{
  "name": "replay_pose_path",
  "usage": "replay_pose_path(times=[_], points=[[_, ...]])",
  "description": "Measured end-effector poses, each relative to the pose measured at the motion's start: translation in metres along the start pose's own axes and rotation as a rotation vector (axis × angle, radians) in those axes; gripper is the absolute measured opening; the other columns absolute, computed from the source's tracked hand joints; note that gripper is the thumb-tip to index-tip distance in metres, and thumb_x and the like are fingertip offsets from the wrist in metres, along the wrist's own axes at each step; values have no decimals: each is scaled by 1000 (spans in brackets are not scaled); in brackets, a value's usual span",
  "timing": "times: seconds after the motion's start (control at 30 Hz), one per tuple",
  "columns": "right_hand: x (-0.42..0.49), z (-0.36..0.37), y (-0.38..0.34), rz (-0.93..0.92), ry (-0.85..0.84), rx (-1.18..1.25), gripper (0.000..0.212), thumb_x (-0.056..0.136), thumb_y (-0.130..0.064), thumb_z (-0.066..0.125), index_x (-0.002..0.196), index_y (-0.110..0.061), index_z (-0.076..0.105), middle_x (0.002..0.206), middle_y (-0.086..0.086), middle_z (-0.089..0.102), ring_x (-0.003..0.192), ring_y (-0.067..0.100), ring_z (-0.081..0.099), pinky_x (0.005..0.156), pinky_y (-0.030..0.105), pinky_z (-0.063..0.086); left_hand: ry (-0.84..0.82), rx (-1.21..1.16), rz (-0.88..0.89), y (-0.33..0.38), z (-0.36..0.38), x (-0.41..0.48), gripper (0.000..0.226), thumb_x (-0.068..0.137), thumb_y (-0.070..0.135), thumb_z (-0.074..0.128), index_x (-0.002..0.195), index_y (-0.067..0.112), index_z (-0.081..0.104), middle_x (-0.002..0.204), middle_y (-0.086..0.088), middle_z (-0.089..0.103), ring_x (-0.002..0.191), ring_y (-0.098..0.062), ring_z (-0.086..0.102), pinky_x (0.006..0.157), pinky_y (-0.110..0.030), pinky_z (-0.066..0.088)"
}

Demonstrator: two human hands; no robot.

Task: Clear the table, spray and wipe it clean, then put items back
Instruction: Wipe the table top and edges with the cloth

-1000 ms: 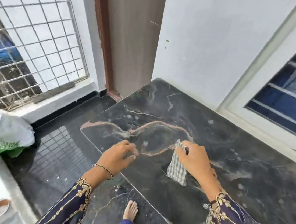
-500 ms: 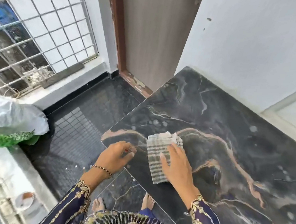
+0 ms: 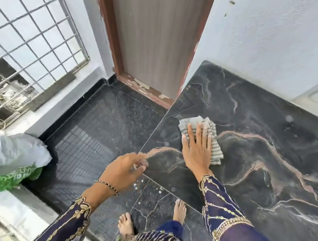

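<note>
A dark marble table point(image 3: 257, 170) with pink and white veins fills the right half of the view. A grey-and-white striped cloth point(image 3: 216, 146) lies flat on it near the left edge. My right hand point(image 3: 196, 149) presses down on the cloth with its fingers spread. My left hand point(image 3: 123, 171) rests on the table's near left corner, fingertips curled over the edge, holding nothing else. Nothing else is on the tabletop.
A brown door point(image 3: 152, 41) stands behind the table's left edge. A metal window grille point(image 3: 29, 38) is at the left. A white and green plastic bag point(image 3: 5, 159) lies on a ledge at the lower left. My bare feet point(image 3: 125, 223) stand on the dark floor.
My right hand has flattened the cloth and pushed it away from me toward the table's far left edge. The view has swung left and down. My left hand stays at the corner.
</note>
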State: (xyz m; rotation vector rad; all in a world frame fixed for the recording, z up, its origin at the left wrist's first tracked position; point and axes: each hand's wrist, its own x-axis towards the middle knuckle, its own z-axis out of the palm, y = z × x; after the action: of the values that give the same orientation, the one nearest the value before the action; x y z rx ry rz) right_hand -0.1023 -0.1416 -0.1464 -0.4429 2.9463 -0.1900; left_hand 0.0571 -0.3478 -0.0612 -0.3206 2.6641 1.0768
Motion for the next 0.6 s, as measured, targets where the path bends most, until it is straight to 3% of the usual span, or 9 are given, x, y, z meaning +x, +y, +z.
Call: replay_pose_path(times=[0.17, 0.3, 0.43, 0.6], points=[[-24, 15, -63, -374, -29, -74, 57, 108, -49, 15, 163, -35, 12, 173, 3, 2, 160, 25, -1, 128, 48, 9, 127, 41, 77, -19, -22, -10, 18, 92, 17, 60, 108, 16, 69, 114, 2, 60, 103, -15, 59, 86, -33, 52], [-71, 25, -66, -605, -39, -110, 55, 110, -49, 25, 163, -37, 14, 173, 2, 4, 160, 24, 2, 128, 48, 11, 180, 41, 94, -18, -28, -12, 19, 93, 17, 60, 110, 17, 69, 117, 2, 59, 107, -15, 59, 87, -34, 53], [-111, 25, -16, -634, -39, -135, 56, 110, -52, 22, 164, -38, 9, 173, -1, 7, 160, 23, 4, 127, 47, 7, 142, 36, 106, -13, -24, -8, 18, 92, 19, 60, 108, 19, 69, 113, 4, 61, 104, -16, 60, 86, -37, 53], [-124, 7, 73, -458, -104, -144, 56, 110, -55, 16, 163, -40, 6, 173, -4, 2, 160, 19, 0, 124, 48, 12, 86, 79, 110, -10, -11, -3, 21, 95, 24, 55, 111, 19, 67, 111, 5, 61, 104, -16, 58, 83, -40, 53]])
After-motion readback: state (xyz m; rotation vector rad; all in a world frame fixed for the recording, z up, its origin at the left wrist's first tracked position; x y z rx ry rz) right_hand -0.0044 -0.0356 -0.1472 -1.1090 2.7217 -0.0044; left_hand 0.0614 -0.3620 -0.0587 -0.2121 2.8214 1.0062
